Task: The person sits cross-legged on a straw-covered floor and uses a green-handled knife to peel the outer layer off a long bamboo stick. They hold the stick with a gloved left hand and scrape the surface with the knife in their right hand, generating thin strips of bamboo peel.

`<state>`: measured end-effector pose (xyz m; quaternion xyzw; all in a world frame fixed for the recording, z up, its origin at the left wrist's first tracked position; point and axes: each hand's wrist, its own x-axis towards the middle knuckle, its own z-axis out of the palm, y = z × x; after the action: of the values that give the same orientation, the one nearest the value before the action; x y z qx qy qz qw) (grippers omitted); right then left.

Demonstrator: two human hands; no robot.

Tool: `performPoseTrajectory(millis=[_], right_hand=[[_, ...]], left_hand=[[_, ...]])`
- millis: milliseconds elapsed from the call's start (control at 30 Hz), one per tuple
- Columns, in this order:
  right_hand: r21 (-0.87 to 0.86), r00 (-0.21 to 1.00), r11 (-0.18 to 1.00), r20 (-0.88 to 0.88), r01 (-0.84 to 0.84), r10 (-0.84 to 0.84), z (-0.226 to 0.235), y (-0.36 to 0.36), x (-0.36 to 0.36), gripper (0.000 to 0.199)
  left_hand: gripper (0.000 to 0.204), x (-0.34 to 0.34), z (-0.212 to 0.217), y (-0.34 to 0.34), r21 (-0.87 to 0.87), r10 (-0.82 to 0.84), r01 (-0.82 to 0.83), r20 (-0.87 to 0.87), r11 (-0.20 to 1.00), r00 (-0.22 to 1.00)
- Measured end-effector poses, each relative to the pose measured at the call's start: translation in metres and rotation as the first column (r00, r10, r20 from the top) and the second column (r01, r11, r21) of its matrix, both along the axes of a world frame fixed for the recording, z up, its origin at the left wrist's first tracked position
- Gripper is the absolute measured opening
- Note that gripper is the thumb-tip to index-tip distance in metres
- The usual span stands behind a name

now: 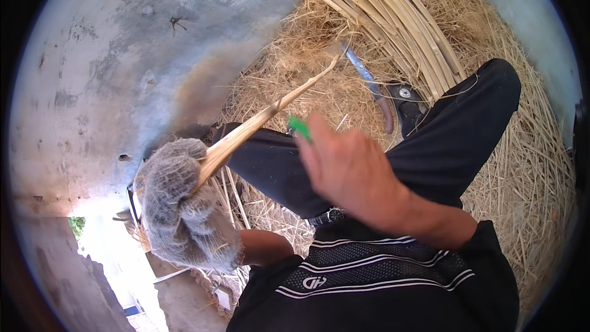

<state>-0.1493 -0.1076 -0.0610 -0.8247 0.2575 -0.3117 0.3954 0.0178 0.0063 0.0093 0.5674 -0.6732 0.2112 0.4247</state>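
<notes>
My left hand (187,209), in a grey knitted glove, is closed around the thick end of a pale split wooden strip (246,132). The strip slants up and to the right, narrowing to a thin, bent tip over the shavings. Just right of its middle, my bare right hand (350,163) is closed, blurred by motion, on a small tool with a green part (299,126) showing past the fingers. The rest of that tool is hidden in the hand or too blurred to make out.
Beyond my crossed legs (455,129), a bundle of long pale strips (399,21) lies on straw-like shavings (522,209). A long tool with a bluish blade (361,69) and brown handle rests beside my black shoe (407,109). A weathered wall (153,43) stands at the left.
</notes>
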Motion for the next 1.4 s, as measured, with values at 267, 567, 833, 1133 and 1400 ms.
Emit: performPoseTrajectory(millis=[267, 567, 833, 1133, 1400], right_hand=[[-0.002, 0.999, 1.000, 0.047, -0.019, 0.019, 0.005, 0.000, 0.004, 0.019], [0.032, 0.997, 0.997, 0.033, -0.069, 0.068, 0.006, -0.005, 0.008, 0.020], [0.030, 0.914, 0.978, -0.363, 0.205, -0.180, -0.184, -0.061, 0.009, 0.029], [0.186, 0.967, 0.975, 0.242, -0.123, 0.076, 0.009, -0.027, -0.018, 0.020], [-0.125, 0.979, 0.981, -0.121, 0.148, -0.164, -0.076, -0.036, 0.029, 0.017]], left_hand=[[0.032, -0.020, -0.008, -0.017, -0.152, 0.113, -0.146, -0.203, 0.978, 0.973], [0.033, -0.026, -0.007, -0.027, -0.198, 0.070, -0.151, -0.368, 0.968, 0.927], [0.034, -0.044, -0.003, -0.042, -0.208, 0.118, -0.211, -0.386, 0.955, 0.915], [0.040, -0.019, -0.005, -0.027, -0.203, 0.106, -0.190, -0.366, 0.960, 0.925], [0.033, -0.064, -0.007, -0.055, -0.254, 0.368, -0.540, -0.502, 0.802, 0.783]])
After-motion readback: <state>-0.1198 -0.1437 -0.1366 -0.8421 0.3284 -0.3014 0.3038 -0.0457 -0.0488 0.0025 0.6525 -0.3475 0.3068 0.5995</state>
